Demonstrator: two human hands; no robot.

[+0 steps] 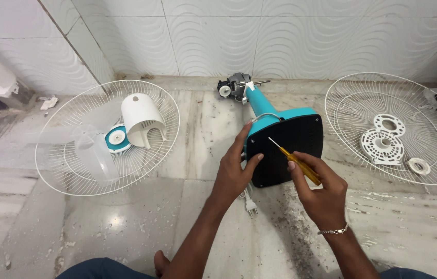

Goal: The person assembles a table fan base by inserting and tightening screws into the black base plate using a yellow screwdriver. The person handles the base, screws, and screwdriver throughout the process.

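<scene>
A marble floor ran up to a wall of white wavy tiles. The right hand [321, 194] was closed around a yellow-handled screwdriver [297, 161], its thin shaft angled up and left so the tip met the black underside plate [290, 150] of a teal fan base [285, 116]. Just left of it, the left hand [234, 170] gripped the plate's edge, thumb on its face, steadying it. To do this well, the tip likely needed to sit square in the screw while the left hand stopped the base from rocking. Beyond the hands lay the bare motor [235, 87]; far left a wire grille [107, 137] held the clear blade [93, 150] and white motor cover [142, 119]; far right a second grille [399, 129] held white plastic parts [386, 139].
</scene>
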